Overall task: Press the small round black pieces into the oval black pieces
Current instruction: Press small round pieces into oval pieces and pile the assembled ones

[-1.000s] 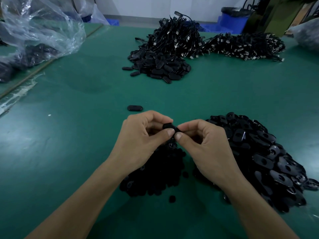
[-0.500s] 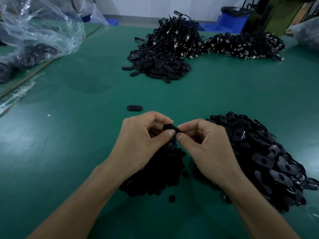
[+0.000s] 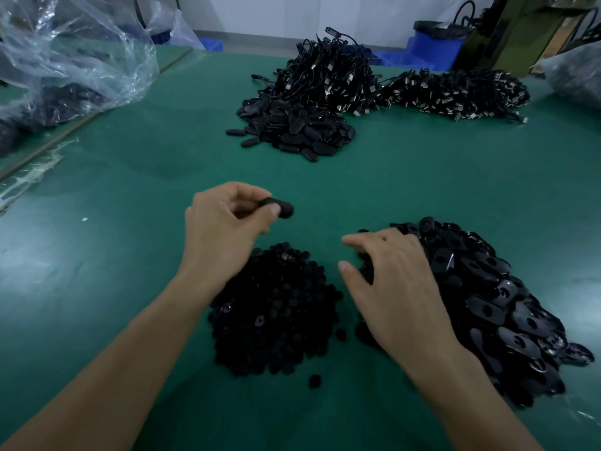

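Note:
My left hand (image 3: 224,229) pinches one oval black piece (image 3: 283,209) between thumb and fingers, lifted above the green table beyond the pile of small round black pieces (image 3: 276,317). My right hand (image 3: 393,288) holds nothing. Its loosely spread fingers rest on the left edge of the big pile of oval black pieces (image 3: 497,307), which have round holes. One round piece (image 3: 314,381) lies loose in front of the round pile.
Further back lies a heap of oval pieces (image 3: 292,131), with two heaps of black cables (image 3: 328,73) (image 3: 455,92) behind it. A clear plastic bag (image 3: 71,60) sits at the far left. A blue bin (image 3: 435,47) stands past the green table (image 3: 113,222).
My hands have parted. The left hand carried the oval piece up and away to the left, while the right hand let go and dropped onto the oval pile.

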A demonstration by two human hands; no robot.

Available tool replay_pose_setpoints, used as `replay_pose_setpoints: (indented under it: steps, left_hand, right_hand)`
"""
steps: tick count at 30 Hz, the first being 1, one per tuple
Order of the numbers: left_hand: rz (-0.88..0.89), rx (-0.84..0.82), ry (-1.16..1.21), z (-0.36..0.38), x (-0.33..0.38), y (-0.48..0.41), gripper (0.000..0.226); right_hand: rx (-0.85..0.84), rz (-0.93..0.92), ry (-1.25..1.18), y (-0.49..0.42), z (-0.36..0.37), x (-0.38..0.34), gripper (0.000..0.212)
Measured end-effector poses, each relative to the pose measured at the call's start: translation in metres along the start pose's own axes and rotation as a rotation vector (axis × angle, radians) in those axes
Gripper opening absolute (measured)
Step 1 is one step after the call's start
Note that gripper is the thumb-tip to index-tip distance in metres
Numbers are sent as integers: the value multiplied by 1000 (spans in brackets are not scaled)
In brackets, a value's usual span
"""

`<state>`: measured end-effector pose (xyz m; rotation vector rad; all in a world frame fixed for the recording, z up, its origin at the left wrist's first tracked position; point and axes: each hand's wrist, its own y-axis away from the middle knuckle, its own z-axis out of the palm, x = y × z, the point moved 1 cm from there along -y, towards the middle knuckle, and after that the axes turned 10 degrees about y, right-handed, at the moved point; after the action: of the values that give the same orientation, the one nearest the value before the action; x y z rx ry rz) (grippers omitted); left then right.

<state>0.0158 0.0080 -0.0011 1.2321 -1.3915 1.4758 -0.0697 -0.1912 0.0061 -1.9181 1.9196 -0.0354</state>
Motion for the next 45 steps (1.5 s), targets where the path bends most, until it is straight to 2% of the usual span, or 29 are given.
replay_pose_setpoints:
  steps: [3,7,15,20,23,26,27,31,34,41,45]
  left_hand:
    - [-29,110,-76,-10,-8,-22,19]
    - [-65,139,-245,-9,-17,-37,25]
    - [-79,75,-467,-6,-28,-42,10]
    - [-66,60,-529,-2,-29,-41,28]
    - [6,44,-577,1,-20,-34,30]
    - [81,0,-490,7,-3,-17,11]
    - [89,-27,-453,9,3,-11,10]
    - [40,-172,-337,19,24,13,36]
    - [-43,-279,-295,23,27,24,39]
    - [-217,-343,118,14,21,37,9]
    - [-217,-262,200,5,16,39,16]
  right_hand:
    - [-76,93,246,1,-7,6,38]
    - [-200,157,340,4,-10,6,37]
    - [-152,164,251,1,-7,9,29]
    - [-18,109,89,-2,-5,12,6]
    - [58,73,-35,-3,-2,12,8]
    - [133,14,-201,-3,1,9,11]
    - [161,-17,-245,-2,1,6,11]
    - [290,-110,-384,-1,2,-7,7]
    - [337,-152,-452,0,5,-7,8]
    - [256,-147,-496,2,12,-5,14]
    - [35,-159,-259,4,13,-6,33]
